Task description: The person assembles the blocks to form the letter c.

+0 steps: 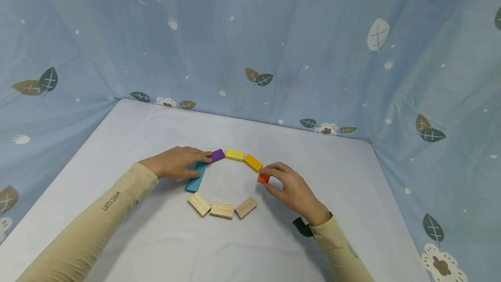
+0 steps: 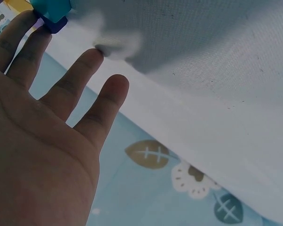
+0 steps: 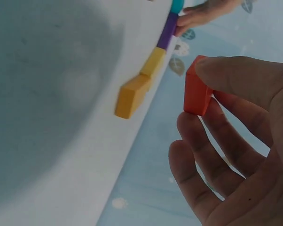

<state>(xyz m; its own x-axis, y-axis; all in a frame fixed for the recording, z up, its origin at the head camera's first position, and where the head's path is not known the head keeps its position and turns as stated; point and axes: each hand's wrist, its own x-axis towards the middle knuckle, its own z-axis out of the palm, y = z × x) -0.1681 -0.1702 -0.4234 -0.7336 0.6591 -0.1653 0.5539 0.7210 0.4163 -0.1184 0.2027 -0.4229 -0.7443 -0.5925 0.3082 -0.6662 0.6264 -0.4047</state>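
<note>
My right hand [image 1: 294, 189] pinches a red-orange block [image 3: 196, 89] between thumb and fingers, close to the end of the orange block [image 1: 253, 162]. Across from it, my left hand [image 1: 178, 162] rests its fingertips on the purple block [image 1: 217, 156], with the thumb at the blue block [image 1: 196, 178]; its fingers look fairly straight in the left wrist view. A yellow block [image 1: 235, 155] lies between the purple and orange ones. Together the coloured blocks form a curved line on the white table.
Nearer the front, three plain wooden blocks [image 1: 222, 210] form a shallow arc. White cloth covers the table [image 1: 168, 247]. Blue curtains [image 1: 219, 47] with leaf prints hang behind and at the sides. A small dark object [image 1: 302, 227] shows beside the right wrist.
</note>
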